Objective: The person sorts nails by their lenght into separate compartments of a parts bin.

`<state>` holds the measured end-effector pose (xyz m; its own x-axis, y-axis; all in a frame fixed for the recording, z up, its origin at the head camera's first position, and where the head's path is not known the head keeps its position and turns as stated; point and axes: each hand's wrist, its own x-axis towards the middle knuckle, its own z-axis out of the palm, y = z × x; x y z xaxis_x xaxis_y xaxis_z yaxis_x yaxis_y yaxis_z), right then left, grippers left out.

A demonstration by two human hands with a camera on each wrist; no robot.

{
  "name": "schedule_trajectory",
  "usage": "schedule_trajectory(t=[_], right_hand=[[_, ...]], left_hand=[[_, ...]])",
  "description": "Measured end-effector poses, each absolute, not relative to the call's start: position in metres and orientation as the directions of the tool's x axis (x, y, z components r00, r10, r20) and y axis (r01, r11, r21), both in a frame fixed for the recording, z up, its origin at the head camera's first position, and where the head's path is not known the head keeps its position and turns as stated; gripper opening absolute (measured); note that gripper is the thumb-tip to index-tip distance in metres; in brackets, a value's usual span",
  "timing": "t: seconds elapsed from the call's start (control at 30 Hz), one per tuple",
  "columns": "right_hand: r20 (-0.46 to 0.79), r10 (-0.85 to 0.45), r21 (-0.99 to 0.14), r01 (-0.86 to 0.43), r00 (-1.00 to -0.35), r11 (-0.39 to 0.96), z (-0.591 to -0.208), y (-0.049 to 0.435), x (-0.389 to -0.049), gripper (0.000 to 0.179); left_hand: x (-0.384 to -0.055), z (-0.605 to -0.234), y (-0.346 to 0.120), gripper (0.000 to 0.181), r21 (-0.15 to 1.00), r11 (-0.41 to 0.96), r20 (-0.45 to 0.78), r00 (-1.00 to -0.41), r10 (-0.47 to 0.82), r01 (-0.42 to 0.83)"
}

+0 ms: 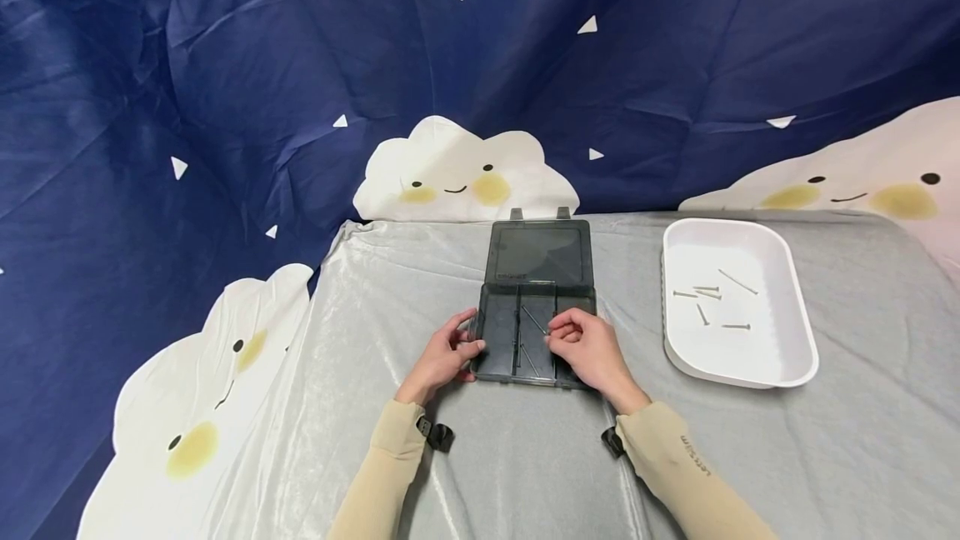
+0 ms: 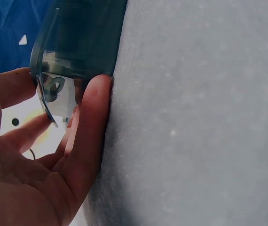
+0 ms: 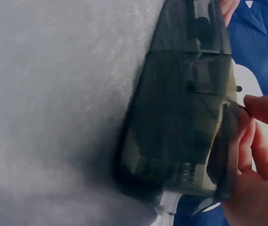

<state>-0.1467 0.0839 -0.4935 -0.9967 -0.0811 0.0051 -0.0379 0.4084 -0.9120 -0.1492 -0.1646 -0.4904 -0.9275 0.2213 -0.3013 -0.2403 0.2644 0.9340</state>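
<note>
A dark see-through compartment box lies on the grey cloth with its lid raised at the back. The person's left hand holds the box's left side, thumb and fingers against the wall, as the left wrist view also shows. Over the right part of the box, the right hand pinches one end of a long thin screw between thumb and forefinger. That screw slants above the middle compartment. Another screw lies in the middle compartment. The right hand hides much of the right compartment.
To the right stands a white tray with several loose screws in it. Grey velvety cloth covers the table. A dark blue curtain with clouds and white triangles hangs behind and to the left.
</note>
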Motion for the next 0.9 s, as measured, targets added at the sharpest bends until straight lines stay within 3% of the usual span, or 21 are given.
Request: schedule_trajectory(t=[0.33, 0.9], right_hand=[[0.01, -0.046, -0.894, -0.029, -0.999, 0.446, -0.494, 0.088, -0.146, 0.015], [0.163, 0.007, -0.879, -0.143, -0.987, 0.455, -0.471, 0.111, -0.141, 0.012]], left_hand=[[-0.149, -0.49, -0.165, 0.065, 0.937, 0.257, -0.294, -0.929, 0.224, -0.234], [-0.15, -0.491, -0.165, 0.065, 0.939, 0.255, -0.293, -0.928, 0.232, -0.232]])
